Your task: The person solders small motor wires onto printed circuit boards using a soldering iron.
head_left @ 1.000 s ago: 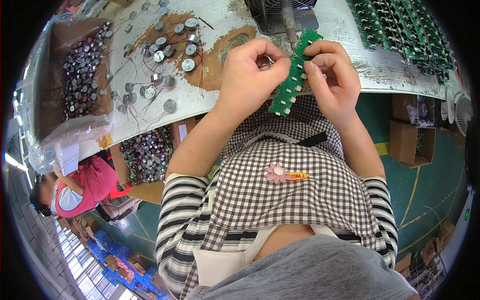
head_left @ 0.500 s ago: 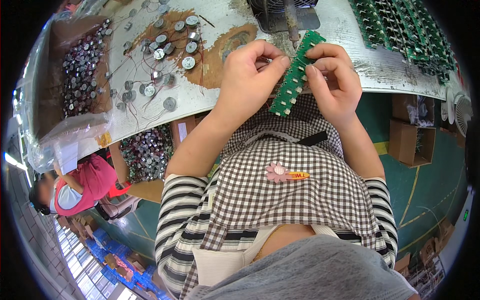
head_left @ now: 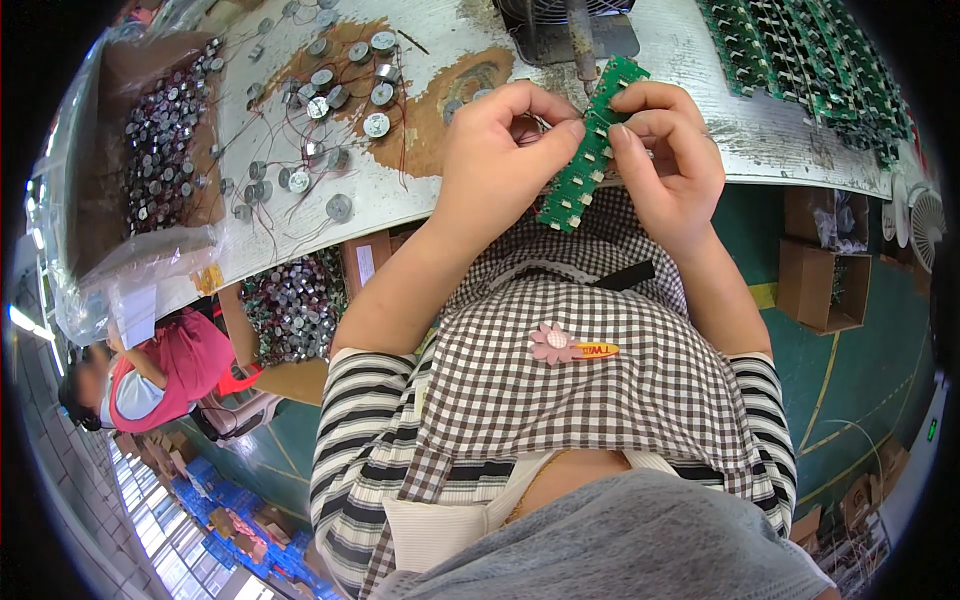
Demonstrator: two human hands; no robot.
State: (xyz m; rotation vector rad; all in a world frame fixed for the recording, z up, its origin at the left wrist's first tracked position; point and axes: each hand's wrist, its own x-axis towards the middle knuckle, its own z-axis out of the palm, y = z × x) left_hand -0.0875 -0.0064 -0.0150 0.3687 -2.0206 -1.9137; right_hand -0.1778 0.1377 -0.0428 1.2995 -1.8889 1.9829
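Note:
A long green circuit board strip slants in front of me at the table's edge, with small pale connectors along it. My right hand grips its right edge between thumb and fingers. With thumb and index finger pinched together, my left hand meets the strip's left edge. What the pinch holds is hidden; something dark and thin shows inside the curled fingers. Just above the strip's upper end, a rod-shaped soldering iron points down, its tip close to the board.
Small round metal motors with thin red wires lie across the worn white table. A plastic-lined box of motors stands left. Stacked green boards fill the far right. A black fan stands behind. A person sits at left.
The board strip has shifted very slightly, and my left fingertips have moved a little right and down along its edge. My right hand keeps its grip.

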